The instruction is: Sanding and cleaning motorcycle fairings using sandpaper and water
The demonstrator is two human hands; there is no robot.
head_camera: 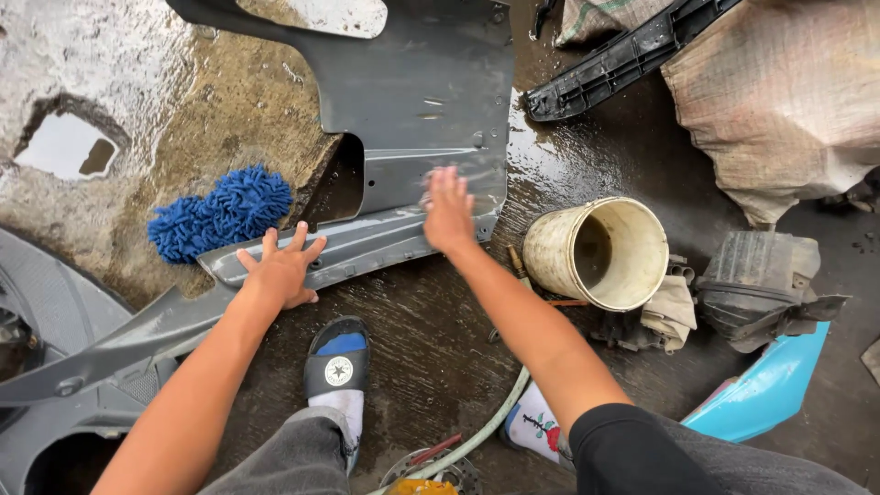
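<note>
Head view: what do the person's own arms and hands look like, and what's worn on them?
Both hands, left hand and right hand, are bare: no gloves, and no rings, watch or bands that I can make out. The forearms are uncovered. A short black fabric sleeve covers the right upper arm; the left arm shows no sleeve in frame.

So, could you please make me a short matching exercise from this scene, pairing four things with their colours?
Things:
1. wash mitt
2. bucket
3. body panel
4. curved panel piece

Colours:
A. cream
B. light blue
C. grey
D. dark blue

Pairs: 1-D, 2-A, 3-C, 4-B
</note>
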